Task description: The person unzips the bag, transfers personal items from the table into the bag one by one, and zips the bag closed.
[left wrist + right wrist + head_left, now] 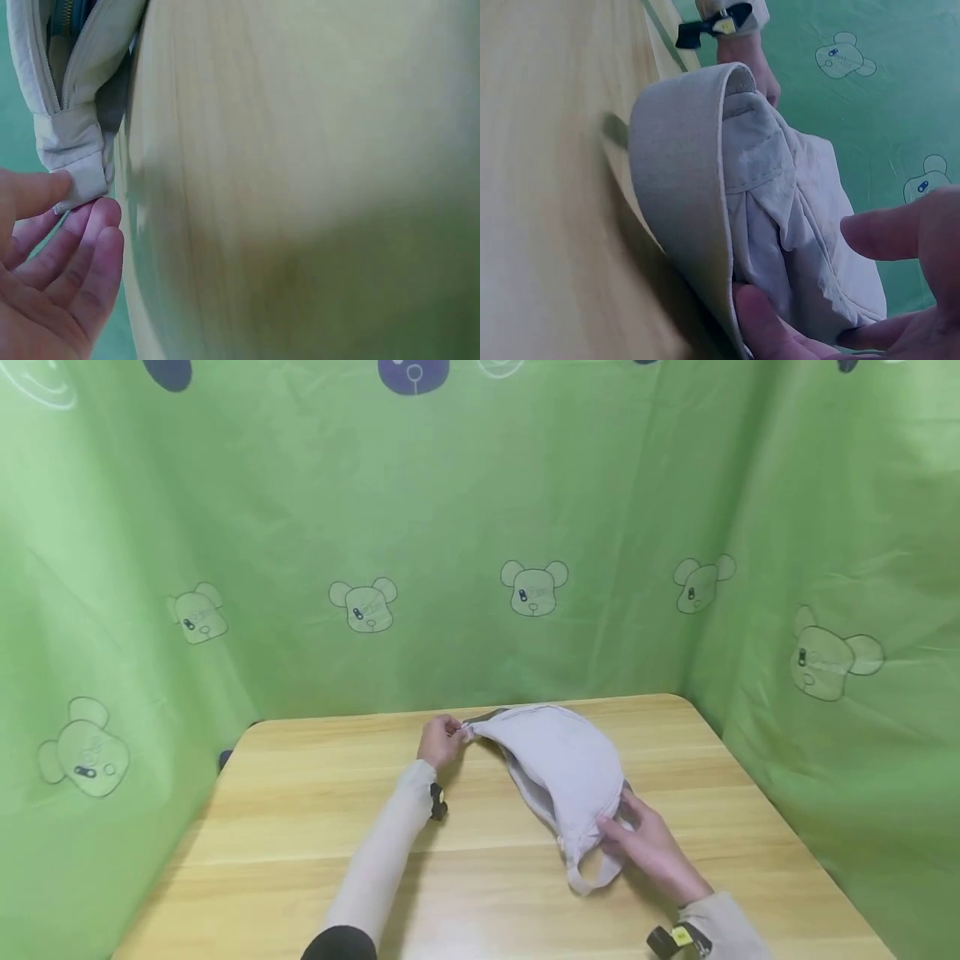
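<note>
A pale grey waist bag (558, 747) lies at a slant over the table, its zipped mouth gaping toward the left. Through the opening, the left wrist view shows a dark blue item with a brass zip (67, 16). My left hand (441, 742) pinches the fabric tab at the bag's far end between thumb and fingers. At the near end, my right hand (647, 839) holds the bag's right side, thumb over the front and fingers behind. A wide strap (681, 161) loops out below that hand, and one fingertip sits between strap and bag.
The bag is on a light wood-grain table (300, 877) with rounded far corners. Green curtain (450, 527) with bear faces hangs behind and along both sides. Each wrist wears a small black camera, one of them on the right wrist (678, 939).
</note>
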A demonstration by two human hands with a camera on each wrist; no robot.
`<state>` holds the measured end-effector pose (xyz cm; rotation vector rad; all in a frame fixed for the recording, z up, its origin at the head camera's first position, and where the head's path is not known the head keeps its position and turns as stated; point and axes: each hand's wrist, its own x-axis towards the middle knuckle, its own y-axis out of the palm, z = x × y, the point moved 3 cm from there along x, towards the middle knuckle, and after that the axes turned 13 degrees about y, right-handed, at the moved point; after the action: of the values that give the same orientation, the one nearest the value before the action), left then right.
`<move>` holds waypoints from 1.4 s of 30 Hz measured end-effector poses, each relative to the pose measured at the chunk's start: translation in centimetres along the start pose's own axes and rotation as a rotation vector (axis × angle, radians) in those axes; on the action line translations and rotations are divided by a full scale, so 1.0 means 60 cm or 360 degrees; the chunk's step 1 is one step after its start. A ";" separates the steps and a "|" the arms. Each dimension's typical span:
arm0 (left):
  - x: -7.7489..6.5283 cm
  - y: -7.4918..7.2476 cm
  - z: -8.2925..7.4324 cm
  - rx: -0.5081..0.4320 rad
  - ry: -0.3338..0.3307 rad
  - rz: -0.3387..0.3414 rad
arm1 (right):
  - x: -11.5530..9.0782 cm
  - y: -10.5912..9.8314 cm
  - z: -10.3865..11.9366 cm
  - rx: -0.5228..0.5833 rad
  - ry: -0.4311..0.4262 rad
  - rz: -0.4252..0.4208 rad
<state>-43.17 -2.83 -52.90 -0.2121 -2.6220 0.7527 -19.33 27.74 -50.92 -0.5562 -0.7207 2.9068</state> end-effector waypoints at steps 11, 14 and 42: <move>-0.038 -0.045 0.011 -0.0112 -0.0123 0.0125 | 0.053 -0.019 0.008 -0.0005 -0.0071 0.0142; -0.051 -0.059 0.012 -0.0077 -0.0133 0.0146 | 0.067 -0.026 0.010 -0.0049 -0.0117 0.0174; -0.179 -0.139 -0.055 0.0368 -0.0110 0.0454 | 0.206 -0.046 0.076 -0.0421 -0.0367 0.0048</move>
<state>-32.30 -11.01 -49.48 -0.5081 -2.5696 1.1688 -32.49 30.40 -49.90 -0.2548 -1.1466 2.9534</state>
